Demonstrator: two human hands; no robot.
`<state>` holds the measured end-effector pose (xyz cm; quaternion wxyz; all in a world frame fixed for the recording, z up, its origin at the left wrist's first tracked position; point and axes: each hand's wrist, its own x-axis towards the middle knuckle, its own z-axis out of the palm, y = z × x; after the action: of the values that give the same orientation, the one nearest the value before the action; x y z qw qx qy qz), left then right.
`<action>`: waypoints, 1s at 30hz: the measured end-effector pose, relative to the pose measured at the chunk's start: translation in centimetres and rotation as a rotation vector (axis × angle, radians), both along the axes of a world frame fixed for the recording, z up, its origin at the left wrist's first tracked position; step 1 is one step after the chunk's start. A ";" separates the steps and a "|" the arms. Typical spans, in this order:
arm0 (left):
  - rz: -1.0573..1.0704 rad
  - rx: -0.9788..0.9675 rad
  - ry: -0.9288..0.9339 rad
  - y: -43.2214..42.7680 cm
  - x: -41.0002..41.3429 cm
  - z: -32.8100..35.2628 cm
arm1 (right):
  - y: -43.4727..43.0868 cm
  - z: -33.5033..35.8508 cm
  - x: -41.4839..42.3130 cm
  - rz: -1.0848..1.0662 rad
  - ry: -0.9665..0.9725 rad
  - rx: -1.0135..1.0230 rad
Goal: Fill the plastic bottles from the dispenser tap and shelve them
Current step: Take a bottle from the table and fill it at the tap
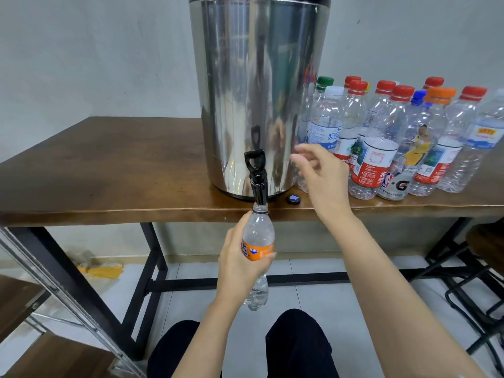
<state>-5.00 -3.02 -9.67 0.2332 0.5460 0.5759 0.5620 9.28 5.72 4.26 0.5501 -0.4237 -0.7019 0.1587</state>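
The left hand (240, 264) grips a Fanta bottle (259, 233) around its orange label, holding its open mouth right under the black tap (256, 173) of the steel dispenser (259, 91). The right hand (324, 173) hovers just right of the tap lever with its fingers loosely spread, holding nothing. A dark cap (293, 199) lies on the wooden table (109, 173) just left of that wrist. Capped clear bottles (381, 148) crowd beyond the right hand.
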 end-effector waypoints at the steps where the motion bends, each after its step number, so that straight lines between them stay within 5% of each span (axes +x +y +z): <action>1: 0.000 -0.002 0.000 -0.2 -0.1 -0.1 | 0.3 -0.8 1.0 -0.067 -0.072 -0.025; 6: 0.012 -0.020 -0.015 -1.1 -0.2 -0.8 | 1.3 -4.4 2.0 -0.131 -0.521 -0.255; 12: 0.027 -0.020 -0.027 -2.3 -0.6 -1.1 | 2.1 -5.8 -0.4 -0.209 -0.677 -0.312; 18: 0.057 -0.002 -0.024 -3.4 -1.8 -0.7 | 2.2 -5.2 -0.2 -0.187 -0.597 -0.347; 22: 0.056 0.031 -0.056 -3.9 -2.9 0.4 | 0.0 -1.5 0.9 -0.141 -0.354 -0.085; 25: 0.056 0.065 -0.041 -3.9 -3.7 1.7 | -3.2 3.7 0.7 0.041 -0.210 0.088; 30: 0.038 0.102 -0.028 -4.1 -4.5 4.0 | -6.8 6.7 -3.3 0.479 -0.406 0.096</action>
<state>-9.51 -7.15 -5.68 0.2027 0.5382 0.5533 0.6026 6.03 -1.04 10.92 0.3652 -0.2428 -0.8839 0.1627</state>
